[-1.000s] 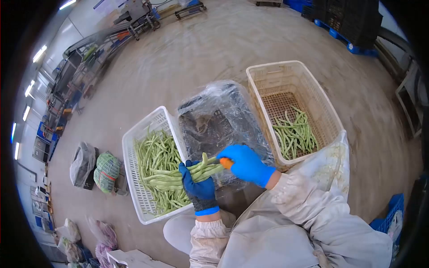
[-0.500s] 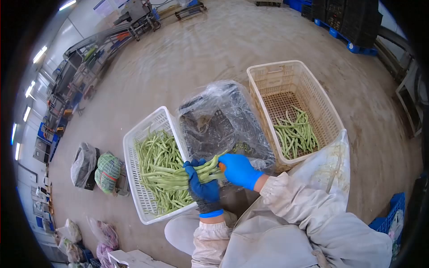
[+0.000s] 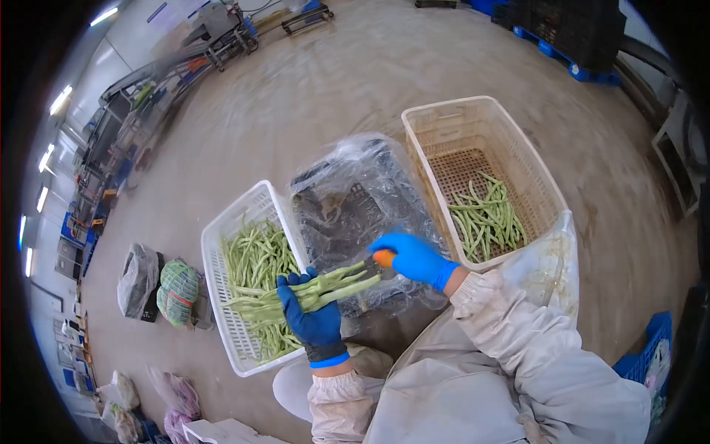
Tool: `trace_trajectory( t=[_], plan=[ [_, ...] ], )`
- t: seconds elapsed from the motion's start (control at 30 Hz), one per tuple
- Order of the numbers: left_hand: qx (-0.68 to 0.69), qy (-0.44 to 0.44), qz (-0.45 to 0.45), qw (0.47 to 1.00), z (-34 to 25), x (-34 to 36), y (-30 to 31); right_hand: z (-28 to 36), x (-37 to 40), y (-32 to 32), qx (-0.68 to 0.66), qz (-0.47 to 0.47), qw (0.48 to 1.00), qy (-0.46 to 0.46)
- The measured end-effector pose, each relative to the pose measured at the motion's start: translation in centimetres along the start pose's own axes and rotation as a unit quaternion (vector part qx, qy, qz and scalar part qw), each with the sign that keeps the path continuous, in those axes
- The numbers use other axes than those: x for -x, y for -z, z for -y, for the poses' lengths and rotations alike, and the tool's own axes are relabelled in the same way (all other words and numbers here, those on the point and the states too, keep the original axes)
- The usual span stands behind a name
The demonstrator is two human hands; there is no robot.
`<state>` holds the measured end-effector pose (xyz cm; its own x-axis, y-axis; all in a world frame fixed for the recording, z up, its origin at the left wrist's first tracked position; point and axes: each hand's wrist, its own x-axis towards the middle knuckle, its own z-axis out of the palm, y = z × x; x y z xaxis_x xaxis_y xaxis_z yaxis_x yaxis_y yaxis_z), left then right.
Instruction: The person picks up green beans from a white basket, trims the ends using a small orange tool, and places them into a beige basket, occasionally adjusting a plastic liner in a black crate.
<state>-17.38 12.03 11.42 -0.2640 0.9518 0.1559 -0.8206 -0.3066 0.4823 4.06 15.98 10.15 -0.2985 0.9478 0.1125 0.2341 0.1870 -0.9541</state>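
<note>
A bunch of long green beans (image 3: pixel 336 287) is held in my left hand (image 3: pixel 310 314), gloved in blue, over the right edge of a white crate (image 3: pixel 214 259) with more beans (image 3: pixel 259 251) inside. My right hand (image 3: pixel 418 259), in a bright blue glove, is closed on an orange-handled tool (image 3: pixel 384 257) beside the bean ends; its blade is hard to make out. Below and beyond my hands sits a dark crate lined with clear plastic (image 3: pixel 355 192), with small green bits in it. On the right, a beige crate (image 3: pixel 518 140) holds a smaller pile of beans (image 3: pixel 488 214).
A green net sack (image 3: pixel 178 291) and a plastic-covered dark crate (image 3: pixel 137 277) stand at left. Bagged produce (image 3: pixel 177 392) lies lower left. A blue crate (image 3: pixel 643 355) is at lower right. Dark stacked crates (image 3: pixel 573 33) rest on blue pallets at upper right.
My right hand has moved right, away from my left hand, showing more of the bean ends and the tool. My left hand has shifted slightly left with the bunch.
</note>
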Motion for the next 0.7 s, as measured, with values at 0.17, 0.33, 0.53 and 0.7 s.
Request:
trace_trajectory(
  t=[0.17,0.33,0.53,0.7],
  plan=[
    [0.028,0.006,0.002,1.000,-0.6,0.5,-0.1,3.0,1.1,0.4,0.006,0.140,0.990,-0.011],
    [0.028,0.000,0.000,1.000,-0.5,0.4,0.1,2.7,2.1,-0.9,0.022,0.109,0.993,0.046],
    [0.031,0.001,0.001,1.000,-0.5,0.6,-0.1,1.5,2.3,-2.3,0.061,0.033,0.993,0.097],
    [0.036,0.006,0.011,0.999,-0.4,0.5,0.1,1.2,2.3,-2.4,0.053,0.022,0.991,0.123]
  ],
)
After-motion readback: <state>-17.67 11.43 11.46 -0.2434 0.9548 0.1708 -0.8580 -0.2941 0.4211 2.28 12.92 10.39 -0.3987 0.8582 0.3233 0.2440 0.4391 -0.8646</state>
